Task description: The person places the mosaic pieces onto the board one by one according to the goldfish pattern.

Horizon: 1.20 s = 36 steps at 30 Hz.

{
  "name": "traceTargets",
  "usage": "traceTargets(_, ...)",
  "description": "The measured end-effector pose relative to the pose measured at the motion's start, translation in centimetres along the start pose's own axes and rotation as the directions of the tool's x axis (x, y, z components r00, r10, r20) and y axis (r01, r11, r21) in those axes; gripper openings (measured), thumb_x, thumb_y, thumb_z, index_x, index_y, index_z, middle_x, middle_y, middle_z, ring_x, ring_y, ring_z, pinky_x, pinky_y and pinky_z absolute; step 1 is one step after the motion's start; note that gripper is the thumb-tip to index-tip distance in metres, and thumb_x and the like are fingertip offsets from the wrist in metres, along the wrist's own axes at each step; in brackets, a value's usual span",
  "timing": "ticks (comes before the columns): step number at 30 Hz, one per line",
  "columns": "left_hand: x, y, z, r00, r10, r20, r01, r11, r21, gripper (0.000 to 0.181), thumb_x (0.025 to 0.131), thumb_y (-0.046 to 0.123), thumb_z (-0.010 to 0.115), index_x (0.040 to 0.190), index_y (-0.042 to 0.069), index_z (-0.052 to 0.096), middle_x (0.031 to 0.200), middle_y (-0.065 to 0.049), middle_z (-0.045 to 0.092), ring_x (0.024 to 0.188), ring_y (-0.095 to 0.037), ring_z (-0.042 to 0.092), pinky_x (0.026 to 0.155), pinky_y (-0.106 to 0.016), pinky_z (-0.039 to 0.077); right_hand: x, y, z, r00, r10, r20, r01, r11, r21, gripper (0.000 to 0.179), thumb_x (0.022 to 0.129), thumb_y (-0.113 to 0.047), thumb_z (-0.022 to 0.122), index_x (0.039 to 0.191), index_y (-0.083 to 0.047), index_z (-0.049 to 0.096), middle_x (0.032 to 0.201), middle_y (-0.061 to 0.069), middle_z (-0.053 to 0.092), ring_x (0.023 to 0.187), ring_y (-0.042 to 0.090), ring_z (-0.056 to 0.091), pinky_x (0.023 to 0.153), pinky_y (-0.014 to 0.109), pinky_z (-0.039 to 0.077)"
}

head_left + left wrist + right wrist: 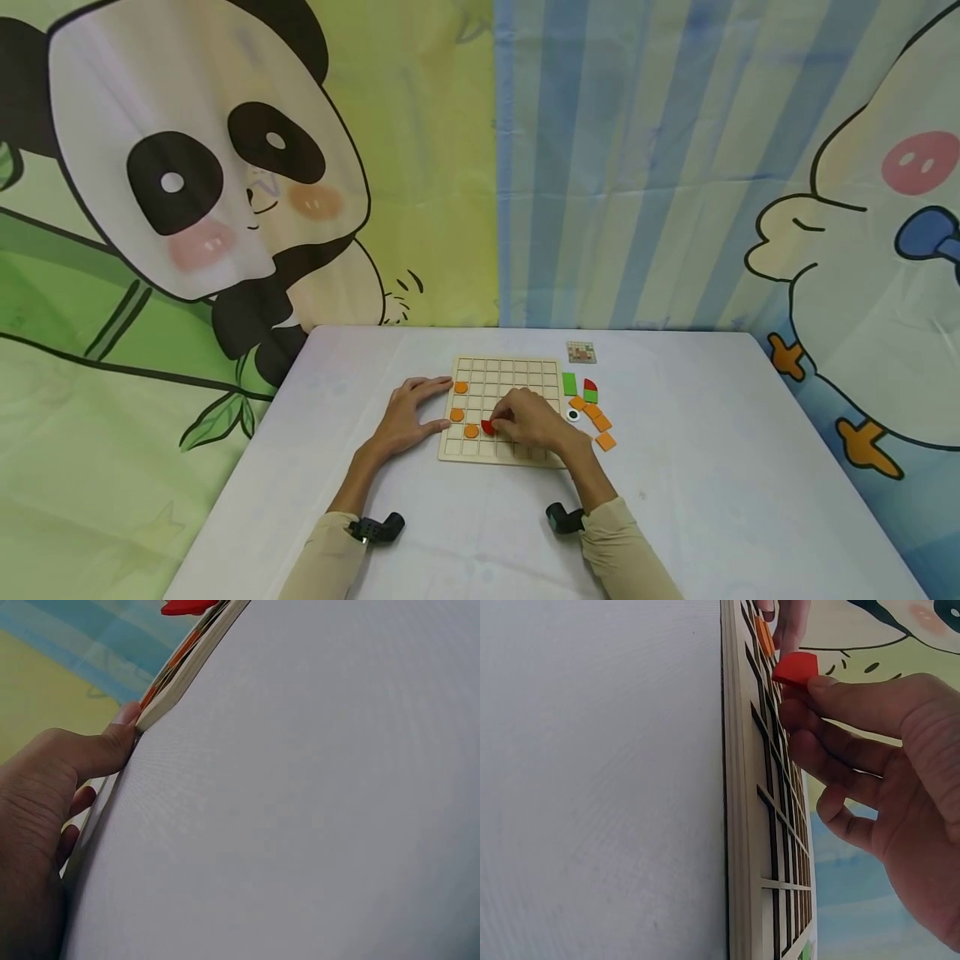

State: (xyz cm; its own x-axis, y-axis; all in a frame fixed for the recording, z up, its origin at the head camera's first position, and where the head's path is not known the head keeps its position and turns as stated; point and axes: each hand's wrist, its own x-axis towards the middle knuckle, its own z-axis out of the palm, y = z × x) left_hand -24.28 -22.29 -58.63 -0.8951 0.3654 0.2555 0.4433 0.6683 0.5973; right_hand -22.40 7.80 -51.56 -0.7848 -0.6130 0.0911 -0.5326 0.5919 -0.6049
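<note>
A wooden board [517,377] with a raised square grid lies on the table. My right hand [528,419] pinches a small red piece [795,669] with a curved edge between thumb and forefinger, low over the grid near the board's lower middle. Whether the piece touches the board I cannot tell. My left hand [402,423] rests beside the board's left edge, thumb and forefinger spread apart and touching it. In the left wrist view the thumb [116,746] lies against the board's side. Orange round pieces [471,431] sit in squares along the left part.
Right of the board lie a green piece [570,384], a red and green pair [591,390], several orange squares [606,441] and a white disc with a black dot [573,415]. A small patterned card [581,352] lies behind. Cartoon-printed curtains [420,167] stand beyond the white table [697,433].
</note>
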Motion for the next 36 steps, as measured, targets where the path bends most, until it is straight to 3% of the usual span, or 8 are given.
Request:
traceTargets(11,0.09,-0.03,-0.06,1.0,-0.012,-0.005,0.012,1.0,0.001,0.075,0.089,0.035,0.091,0.157,0.025,0.061,0.165,0.006,0.058,0.148,-0.029,0.048,0.12,-0.061,0.032,0.14,-0.28,-0.14,1.0,-0.001,0.006,0.0,1.0,0.024,0.01,0.1,-0.008,0.077,0.099,-0.007,0.087,0.089,0.001,0.083,0.071,0.005,0.062,0.068,0.025,0.053)
traceTargets(27,0.09,-0.27,0.03,0.999,-0.03,0.013,0.03,1.0,0.003,0.076,0.09,0.038,0.091,0.159,0.03,0.059,0.166,0.01,0.056,0.149,-0.027,0.048,0.122,-0.059,0.032,-0.11,-0.18,0.12,0.994,0.095,-0.046,-0.093,0.995,0.039,0.009,0.099,-0.012,0.08,0.103,-0.012,0.088,0.095,-0.001,0.084,0.08,0.007,0.067,0.075,0.032,0.058)
traceTargets(36,0.06,-0.27,0.02,0.999,-0.035,0.016,0.035,0.999,0.0,0.075,0.09,0.039,0.09,0.158,0.029,0.06,0.166,0.01,0.056,0.149,-0.027,0.047,0.122,-0.059,0.032,-0.18,0.21,0.4,0.993,0.083,-0.08,-0.083,0.997,0.013,0.015,0.092,-0.013,0.088,0.106,-0.009,0.087,0.092,-0.002,0.081,0.078,0.006,0.065,0.074,0.026,0.056)
